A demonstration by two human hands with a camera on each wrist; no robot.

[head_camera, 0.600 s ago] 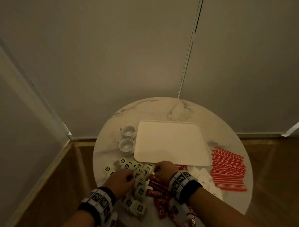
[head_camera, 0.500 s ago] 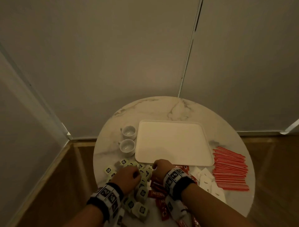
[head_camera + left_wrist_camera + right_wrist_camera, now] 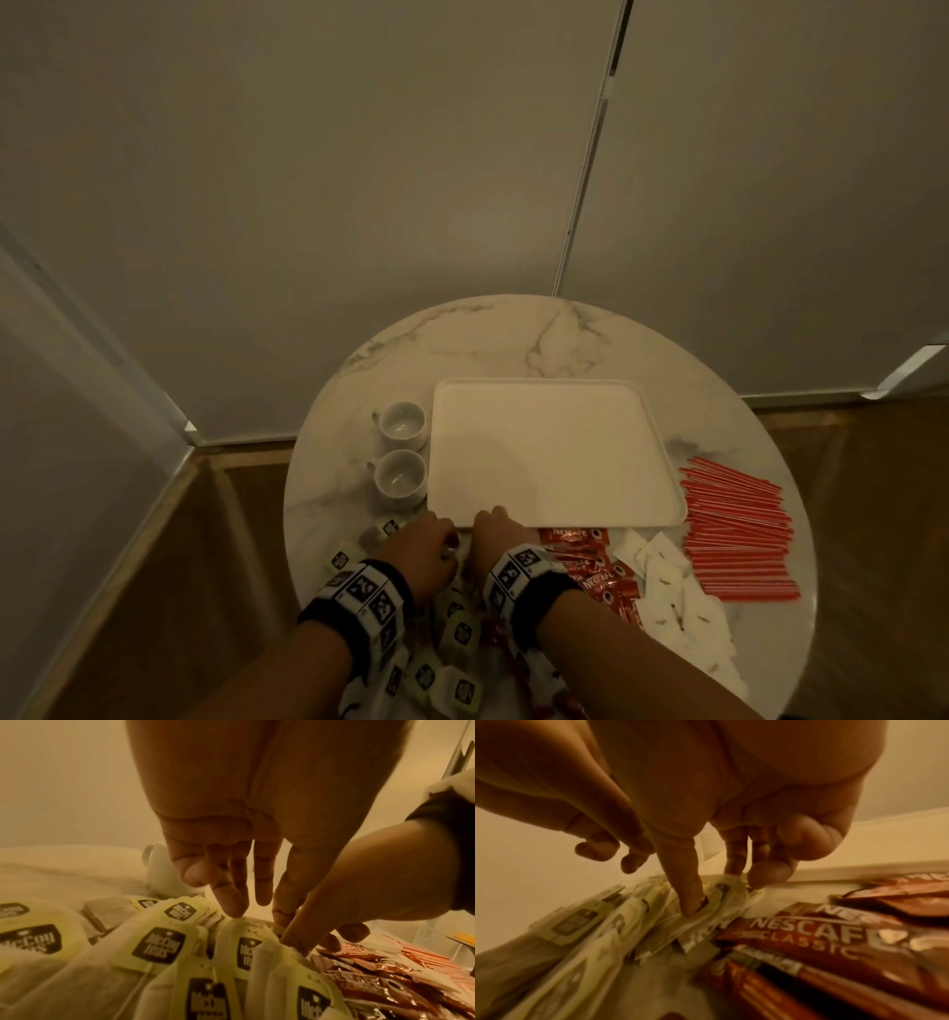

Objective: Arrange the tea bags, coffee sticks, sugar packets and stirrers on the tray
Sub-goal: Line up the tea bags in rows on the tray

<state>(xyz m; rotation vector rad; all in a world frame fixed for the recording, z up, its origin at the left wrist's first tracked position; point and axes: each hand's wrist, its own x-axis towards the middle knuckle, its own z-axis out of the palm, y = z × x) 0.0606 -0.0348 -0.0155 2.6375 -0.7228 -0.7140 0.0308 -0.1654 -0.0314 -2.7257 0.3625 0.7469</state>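
Note:
The white tray (image 3: 554, 452) lies bare in the middle of the round table. Just before its near edge is a heap of pale green-tagged tea bags (image 3: 462, 634) (image 3: 159, 945). My left hand (image 3: 426, 545) (image 3: 257, 908) hangs over them, fingers pointing down, tips touching the bags. My right hand (image 3: 495, 534) (image 3: 721, 894) is beside it; its thumb digs into a tea bag (image 3: 718, 902) and its fingers curl behind the bag's far end. Red coffee sticks (image 3: 595, 570) (image 3: 808, 935), white sugar packets (image 3: 667, 591) and red stirrers (image 3: 734, 534) lie to the right.
Two white cups (image 3: 403, 424) (image 3: 399, 475) stand against the tray's left side. The marble table (image 3: 488, 334) is small and round, set in a corner between plain walls, with wooden floor below. Its edge is close to the stirrers and sugar packets.
Both hands have slid forward over the tea bags to the tray's near edge and drawn closer together. Everything else on the table stays put.

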